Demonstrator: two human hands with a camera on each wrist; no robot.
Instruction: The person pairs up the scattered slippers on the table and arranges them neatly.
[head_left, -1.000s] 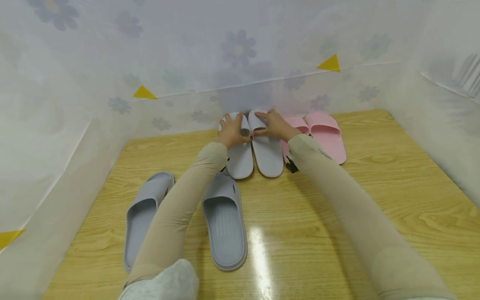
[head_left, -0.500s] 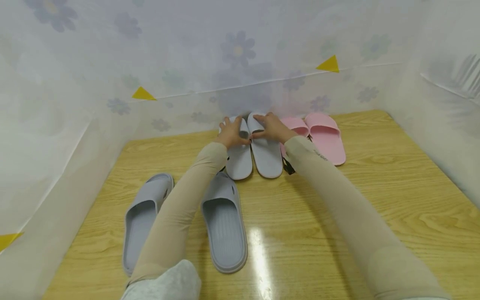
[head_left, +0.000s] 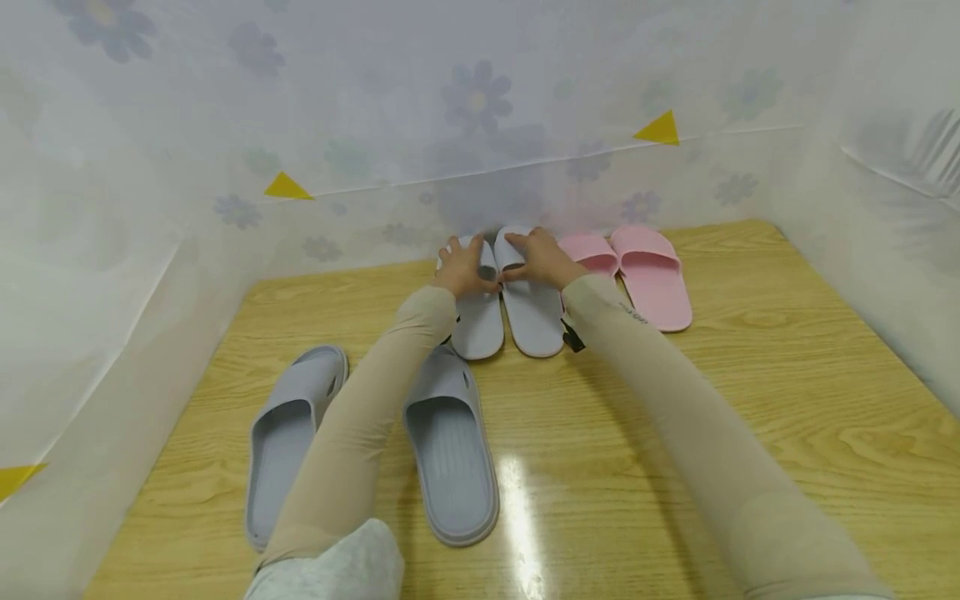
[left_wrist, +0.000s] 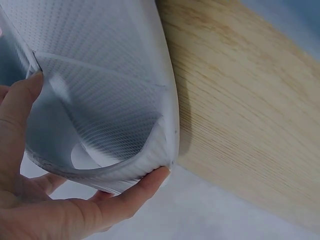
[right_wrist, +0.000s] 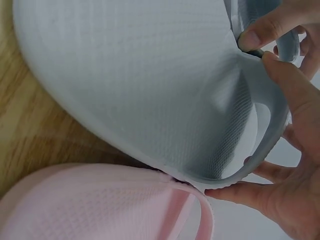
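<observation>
At the back of the wooden table stand two light grey slippers side by side, toes to the wall. My left hand (head_left: 461, 265) grips the strap of the left slipper (head_left: 477, 329); in the left wrist view the hand (left_wrist: 100, 125) has thumb and a finger curled round the strap edge of that slipper (left_wrist: 110, 65). My right hand (head_left: 542, 257) holds the strap of the right slipper (head_left: 534, 321). In the right wrist view that hand (right_wrist: 232, 115) has thumb and fingers curled round the strap of the grey slipper (right_wrist: 140, 85), which touches a pink slipper (right_wrist: 100, 205).
A pair of pink slippers (head_left: 651, 279) stands right of the grey pair, against the back wall. Two darker grey slippers (head_left: 450, 446) (head_left: 281, 446) lie near the front left, under and beside my left arm. Flowered white sheets (head_left: 480, 125) wall the table (head_left: 675, 417) on three sides.
Both hands and the light grey pair have shifted slightly left, so more of the near pink slipper shows. Otherwise little has moved.
</observation>
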